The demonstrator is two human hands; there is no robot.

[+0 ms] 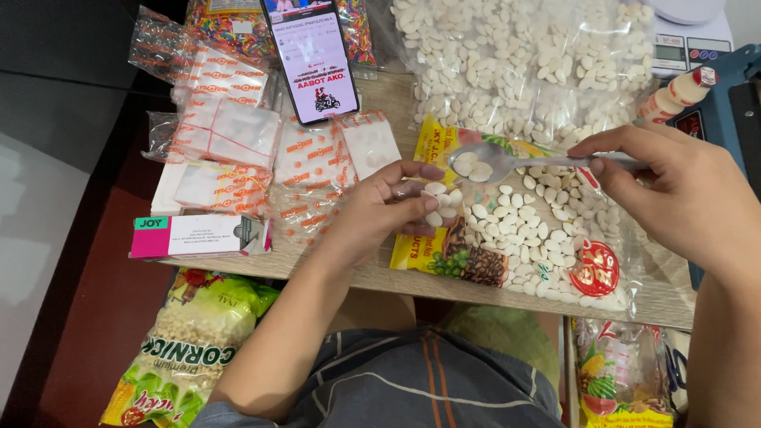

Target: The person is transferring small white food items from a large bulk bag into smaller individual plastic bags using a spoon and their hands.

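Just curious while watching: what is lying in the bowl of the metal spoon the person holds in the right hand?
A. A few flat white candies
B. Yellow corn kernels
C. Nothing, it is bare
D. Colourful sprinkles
A: the spoon, held by the right hand, carries a few flat white candies like those in the open bag below.

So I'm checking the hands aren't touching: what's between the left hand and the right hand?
In the head view, the spoon held by the right hand spans the gap, its bowl of white candies beside the left hand. Below lies the open bag of white candies.
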